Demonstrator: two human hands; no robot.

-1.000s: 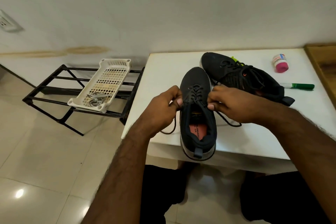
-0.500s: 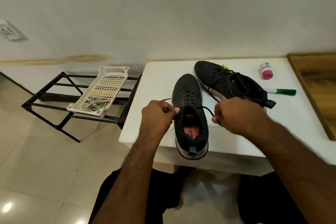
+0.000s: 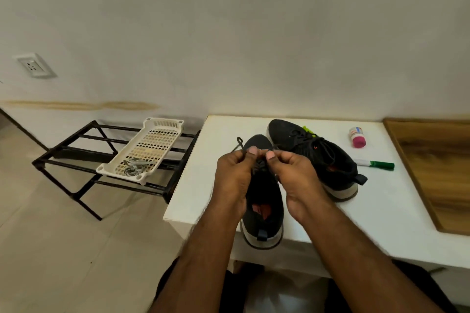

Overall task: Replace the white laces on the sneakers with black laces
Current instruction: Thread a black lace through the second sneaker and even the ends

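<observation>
Black laces (image 3: pixel 240 143) rise from the near sneaker (image 3: pixel 263 201), which lies lengthwise on the white table (image 3: pixel 376 211) with its heel hanging over the near edge and its toe toward the wall. Both hands meet above its lacing area, thumbs up and almost touching. The left hand (image 3: pixel 232 175) pinches a strand of the lace between thumb and fingers, and a small loop of it stands up just beyond the knuckles. The right hand (image 3: pixel 292 175) pinches the other strand close beside it; the lace there is mostly hidden by the fingers. A second dark sneaker (image 3: pixel 318 157) lies just behind and to the right, angled across the table, already threaded with dark laces and showing a bit of bright green near its tongue. Further right on the table are a small bottle with a pink base (image 3: pixel 358 137) lying near the wall and a green-capped marker (image 3: pixel 376 164) beside the second sneaker's heel. A wooden board (image 3: pixel 437 173) lies along the table's right side. Left of the table, a black metal rack (image 3: pixel 76 160) carries a white perforated tray (image 3: pixel 162 124), and a bundle of pale laces (image 3: pixel 133 166) lies in the tray's near end.
</observation>
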